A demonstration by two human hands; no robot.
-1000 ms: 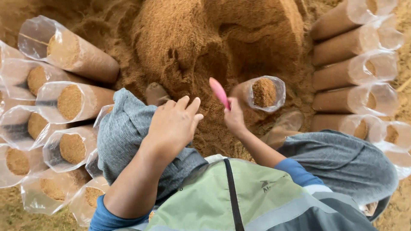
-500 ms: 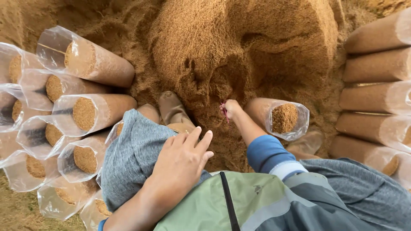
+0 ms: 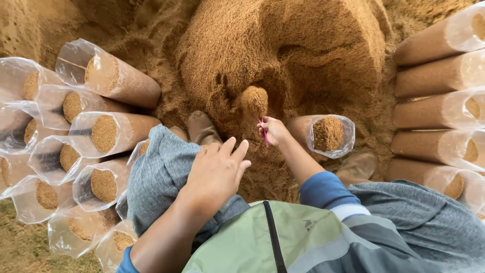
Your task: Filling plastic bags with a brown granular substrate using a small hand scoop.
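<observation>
My right hand [image 3: 273,131] grips the pink handle of a scoop [image 3: 254,103] heaped with brown sawdust, lifted just in front of the big sawdust pile [image 3: 283,55]. To its right a clear plastic bag [image 3: 326,134], packed with sawdust, lies on its side with its open mouth toward me. My left hand [image 3: 217,172] rests flat, fingers spread, on my left knee in grey trousers [image 3: 161,177]. It holds nothing.
Several filled clear bags [image 3: 108,76] lie stacked on the left, more on the right [image 3: 439,76]. My two dusty shoes [image 3: 202,127] sit at the foot of the pile. Loose sawdust covers the ground all around.
My right hand drove the pink scoop into the pile and now lifts it out heaped with sawdust. The view has shifted rightward and closer. The left hand stays on the knee.
</observation>
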